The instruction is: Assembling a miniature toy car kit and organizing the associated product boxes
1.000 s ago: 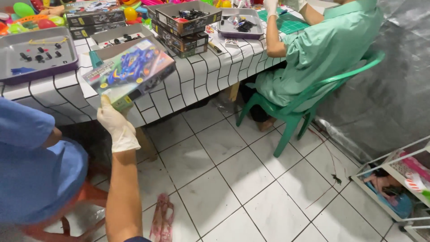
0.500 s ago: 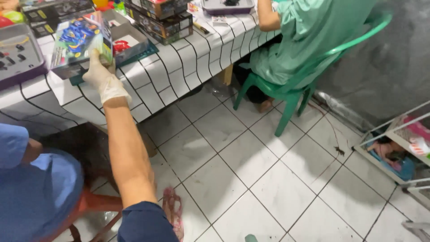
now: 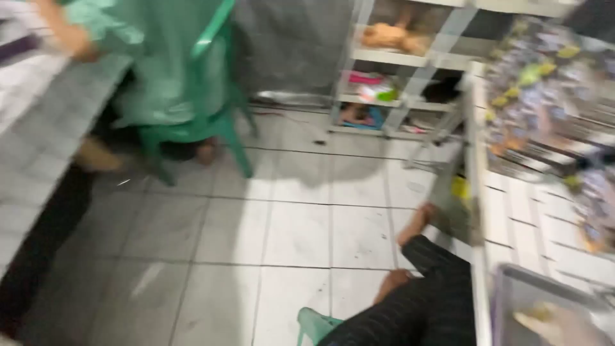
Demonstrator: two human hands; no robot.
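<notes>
The picture is blurred. Pale floor tiles (image 3: pixel 301 237) fill the middle. A green plastic chair (image 3: pixel 205 122) stands upper left beside a tiled table (image 3: pixel 38 147). White shelving (image 3: pixel 410 64) sits top centre against a grey wall (image 3: pixel 288 45).

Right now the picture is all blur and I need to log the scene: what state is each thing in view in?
Green plastic chair: upright, occupied by a person in a green top.
Shelf unit: standing, its compartments filled with blurred items.
Grey tray: lying on the table at the right, holding something pale, too blurred to identify.
Pile of coloured packets: heaped on that table.
Own hands: not in view.
</notes>
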